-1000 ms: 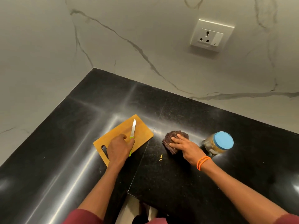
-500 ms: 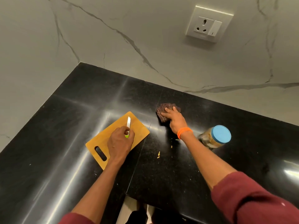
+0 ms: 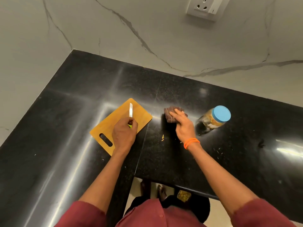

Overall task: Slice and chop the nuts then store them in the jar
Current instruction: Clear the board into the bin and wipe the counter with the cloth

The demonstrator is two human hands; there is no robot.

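My left hand (image 3: pixel 124 134) grips the green handle of a small knife (image 3: pixel 130 110), whose white blade lies flat on the wooden cutting board (image 3: pixel 114 122). My right hand (image 3: pixel 183 126), with orange bands at the wrist, presses on a dark brown cloth (image 3: pixel 170 112) lying on the black counter (image 3: pixel 82 95). To the right stands a clear jar (image 3: pixel 214 119) with a blue lid, closed, with nut pieces inside. A few nut bits (image 3: pixel 162 138) lie on the counter between my hands.
Grey marble walls meet at the corner behind the counter, with a wall socket (image 3: pixel 205 7) at the upper right. The counter's front edge has a gap below me where the floor and my feet show.
My right hand drew the cloth back toward me and to the right across the counter, after pushing it away. The left hand kept the knife on the board.
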